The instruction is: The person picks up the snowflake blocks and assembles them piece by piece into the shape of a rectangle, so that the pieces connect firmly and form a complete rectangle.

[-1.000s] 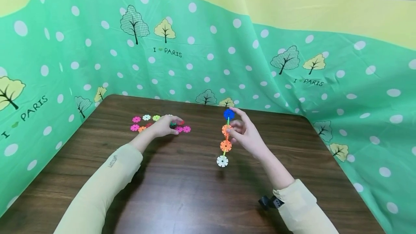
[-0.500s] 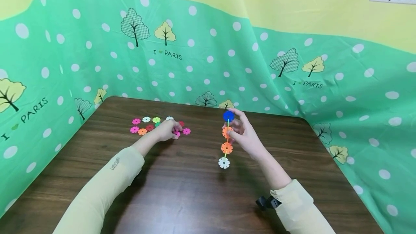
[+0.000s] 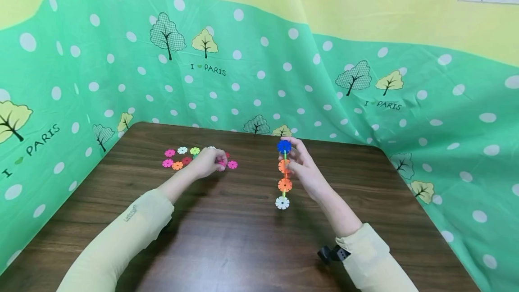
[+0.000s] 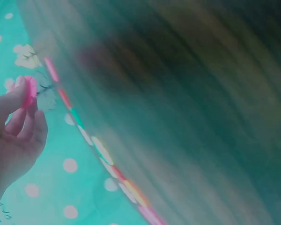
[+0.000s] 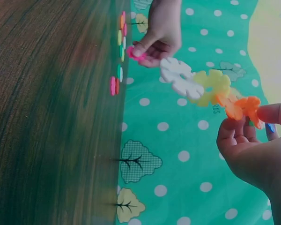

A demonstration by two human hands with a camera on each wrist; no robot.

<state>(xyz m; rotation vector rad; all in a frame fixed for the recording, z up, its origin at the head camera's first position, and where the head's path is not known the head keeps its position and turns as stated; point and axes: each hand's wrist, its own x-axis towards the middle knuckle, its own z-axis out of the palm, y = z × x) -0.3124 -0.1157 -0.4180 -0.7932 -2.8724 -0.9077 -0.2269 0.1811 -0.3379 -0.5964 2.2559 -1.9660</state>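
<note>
My left hand (image 3: 207, 162) pinches a pink notched interlocking disc (image 4: 31, 89) between thumb and fingers, raised over the table at the left. In the head view my right hand (image 3: 309, 172) holds up a chain of joined discs at centre right. Its thumb and fingers grip the chain near an orange disc, with a blue disc (image 3: 284, 147) at the top. Below hang another orange disc (image 3: 285, 185) and a white disc (image 3: 282, 203); a yellow disc (image 5: 213, 86) joins these two. The chain hangs clear of the tabletop.
Loose discs in several colours lie flat in rough rows under and around the left hand, among them an orange one (image 3: 177, 166) and a pink one (image 3: 232, 165). The dark wooden table (image 3: 227, 238) is bordered by a green polka-dot cloth (image 3: 259, 89).
My left hand has reached among the loose discs, taken hold of a pink one and lifted it. The right hand and its chain have barely moved, the chain turning slightly.
</note>
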